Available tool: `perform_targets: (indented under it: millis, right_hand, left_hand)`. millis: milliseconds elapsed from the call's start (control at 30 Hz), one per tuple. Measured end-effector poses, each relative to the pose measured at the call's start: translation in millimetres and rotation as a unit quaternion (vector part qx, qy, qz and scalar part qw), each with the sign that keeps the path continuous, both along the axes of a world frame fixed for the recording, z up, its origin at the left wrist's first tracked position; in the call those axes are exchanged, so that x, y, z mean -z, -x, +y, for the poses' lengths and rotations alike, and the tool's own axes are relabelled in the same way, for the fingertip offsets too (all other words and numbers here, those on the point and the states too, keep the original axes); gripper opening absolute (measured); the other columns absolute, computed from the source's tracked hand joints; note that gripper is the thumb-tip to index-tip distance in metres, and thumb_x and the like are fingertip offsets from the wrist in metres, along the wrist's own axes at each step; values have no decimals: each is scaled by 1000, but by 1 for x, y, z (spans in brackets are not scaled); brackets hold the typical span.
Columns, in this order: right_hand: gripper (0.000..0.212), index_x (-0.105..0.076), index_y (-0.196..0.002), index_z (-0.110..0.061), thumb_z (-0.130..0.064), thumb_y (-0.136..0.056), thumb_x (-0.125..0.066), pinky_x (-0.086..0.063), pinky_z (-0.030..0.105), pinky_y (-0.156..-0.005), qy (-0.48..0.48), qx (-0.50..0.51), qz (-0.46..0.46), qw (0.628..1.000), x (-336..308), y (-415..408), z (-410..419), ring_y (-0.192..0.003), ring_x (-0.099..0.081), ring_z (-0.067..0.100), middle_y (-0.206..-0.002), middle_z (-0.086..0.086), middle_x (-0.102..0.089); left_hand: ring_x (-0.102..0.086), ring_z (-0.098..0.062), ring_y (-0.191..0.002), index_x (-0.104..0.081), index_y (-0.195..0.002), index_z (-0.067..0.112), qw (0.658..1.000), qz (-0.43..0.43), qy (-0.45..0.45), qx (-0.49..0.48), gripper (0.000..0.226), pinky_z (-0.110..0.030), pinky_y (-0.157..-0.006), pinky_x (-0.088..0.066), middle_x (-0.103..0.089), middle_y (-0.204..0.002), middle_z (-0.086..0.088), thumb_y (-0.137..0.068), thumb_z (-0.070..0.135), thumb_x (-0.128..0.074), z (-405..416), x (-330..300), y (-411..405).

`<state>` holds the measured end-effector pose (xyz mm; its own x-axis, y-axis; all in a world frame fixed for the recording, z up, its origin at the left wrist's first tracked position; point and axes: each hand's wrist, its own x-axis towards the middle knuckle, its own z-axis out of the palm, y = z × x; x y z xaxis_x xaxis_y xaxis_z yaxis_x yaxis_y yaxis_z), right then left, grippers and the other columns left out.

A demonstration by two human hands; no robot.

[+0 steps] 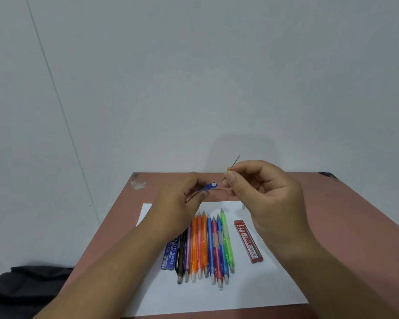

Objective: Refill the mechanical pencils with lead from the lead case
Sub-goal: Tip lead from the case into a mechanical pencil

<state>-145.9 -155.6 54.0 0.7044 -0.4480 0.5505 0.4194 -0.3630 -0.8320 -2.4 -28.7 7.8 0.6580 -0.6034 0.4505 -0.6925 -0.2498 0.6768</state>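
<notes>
A reddish-brown table (332, 226) carries a white sheet of paper (251, 291), the landmark for everything here. On the middle of the sheet lies a row of mechanical pencils (205, 245), side by side with tips toward its far edge: black, purple, orange, blue, red and green barrels. Whether any of these are already filled cannot be told. A blue lead case (171, 254) marked "PENCIL LEAD" lies at the sheet's left side, touching the row; a red 2B lead case (248, 241) lies toward its right side, apart from the row.

Above the sheet's far edge, the left hand (182, 203) grips a blue mechanical pencil (207, 187), its open top end facing right. The right hand (263, 192) pinches a single lead (234, 163) between thumb and fingers, its lower end just beside the pencil's opening and not yet inside.

So this refill looks midway: the lead is drawn but uninserted, and the row likely awaits its turn.
</notes>
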Motion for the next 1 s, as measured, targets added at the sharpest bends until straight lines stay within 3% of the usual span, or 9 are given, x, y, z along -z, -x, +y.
perform_targets:
  millis: [133, 267, 533, 667, 900, 1000]
  right_hand:
    - [10, -72, -89, -39, -42, -81, -68, -62, 30, -72, -2, -9, 6, 1000, 2, -2, 1, -85, -74, 19, -87, -7, -76]
    - [9, -73, -89, -38, -41, -81, -70, -62, 37, -74, -25, -6, 7, 1000, 3, -4, 0, -86, -74, 21, -88, -5, -76]
    - [3, -73, -88, -30, -28, -88, -71, -60, 24, -69, -38, -8, 9, 999, 4, -6, -1, -84, -75, 18, -84, -6, -76]
    - [5, -74, -89, -27, -22, -91, -72, -60, 26, -70, -42, -3, 13, 999, 5, -7, -2, -83, -75, 18, -85, -5, -76]
    - [5, -73, -90, -28, -24, -91, -71, -59, 26, -68, -19, -1, 17, 1000, 5, -7, -3, -83, -75, 17, -85, -7, -75]
    - [5, -73, -91, -27, -23, -92, -71, -58, 24, -68, -8, 5, 18, 1000, 5, -8, -4, -84, -74, 15, -85, -9, -75]
  left_hand:
    - [-63, -1, -102, -60, -108, 40, 1000, -8, -1, 4, 17, -33, -92, -55, -68, -104, 19, -98, 27, -61, -1, -3, 3]
    - [-64, -4, -102, -63, -112, 35, 1000, -15, -2, 14, 17, -34, -92, -56, -68, -106, 17, -98, 25, -61, -1, -4, 5]
    - [-63, 0, -100, -57, -102, 47, 998, -41, 6, 40, 24, -29, -90, -56, -66, -100, 25, -97, 24, -63, -1, -4, 7]
    - [-64, 0, -98, -55, -96, 52, 998, -38, 5, 45, 29, -30, -89, -56, -66, -99, 24, -97, 24, -62, -2, -4, 7]
    - [-64, 0, -97, -60, -105, 41, 999, -24, -1, 47, 15, -25, -87, -55, -68, -100, 21, -98, 28, -61, -3, -2, 5]
    - [-64, 2, -97, -59, -103, 45, 999, -22, 3, 47, 18, -19, -86, -53, -67, -98, 23, -97, 29, -62, -3, -1, 5]
